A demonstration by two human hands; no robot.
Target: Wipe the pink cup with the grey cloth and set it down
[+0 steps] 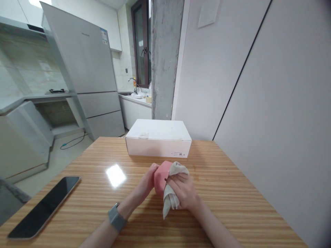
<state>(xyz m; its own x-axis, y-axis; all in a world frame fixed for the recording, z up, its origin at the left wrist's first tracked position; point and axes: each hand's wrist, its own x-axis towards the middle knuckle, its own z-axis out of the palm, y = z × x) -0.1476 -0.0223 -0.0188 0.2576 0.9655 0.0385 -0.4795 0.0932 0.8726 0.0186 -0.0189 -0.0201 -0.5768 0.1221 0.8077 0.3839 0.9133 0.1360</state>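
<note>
My left hand grips a small pink object from its left side, holding it just above the wooden table. My right hand is closed on a beige cloth and presses it against the pink object's right side and top. The cloth's loose end hangs down below my right hand. A grey watch sits on my left wrist.
A closed white box stands on the table just beyond my hands. A dark phone lies face up near the table's left edge. A white wall runs along the right. A fridge and kitchen counter are behind.
</note>
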